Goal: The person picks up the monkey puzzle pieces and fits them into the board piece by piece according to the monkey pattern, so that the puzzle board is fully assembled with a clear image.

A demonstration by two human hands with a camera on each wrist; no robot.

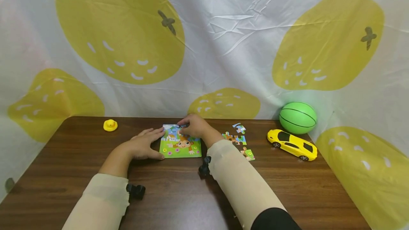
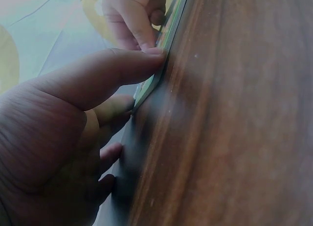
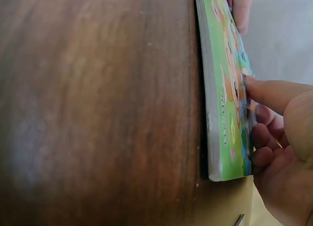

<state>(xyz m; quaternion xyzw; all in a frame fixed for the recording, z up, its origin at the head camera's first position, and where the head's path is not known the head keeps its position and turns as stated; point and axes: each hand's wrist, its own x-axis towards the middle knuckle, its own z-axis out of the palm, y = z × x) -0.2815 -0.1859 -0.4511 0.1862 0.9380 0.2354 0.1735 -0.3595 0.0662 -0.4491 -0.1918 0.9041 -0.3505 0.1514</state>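
Observation:
A square jigsaw board (image 1: 170, 154) with a monkey on green grass and a blue top lies flat on the table. My left hand (image 1: 144, 145) rests along its left side, fingers spread at the upper part and thumb at the near left corner. In the left wrist view, the left thumb (image 2: 132, 65) lies straight against the board's edge. My right hand (image 1: 195, 127) reaches over the upper part of the board. There its thumb and fingers pinch a puzzle piece (image 3: 245, 64), mostly hidden behind the hand. The right thumb (image 3: 266, 91) touches close to the picture surface.
Several loose puzzle pieces (image 1: 240, 140) lie right of the board, partly behind the right forearm. A yellow toy car (image 1: 292, 144) and a green ball (image 1: 298, 118) stand at the right. A yellow rubber duck (image 1: 110, 125) sits at the back left, before a lemon-print curtain (image 1: 204, 63).

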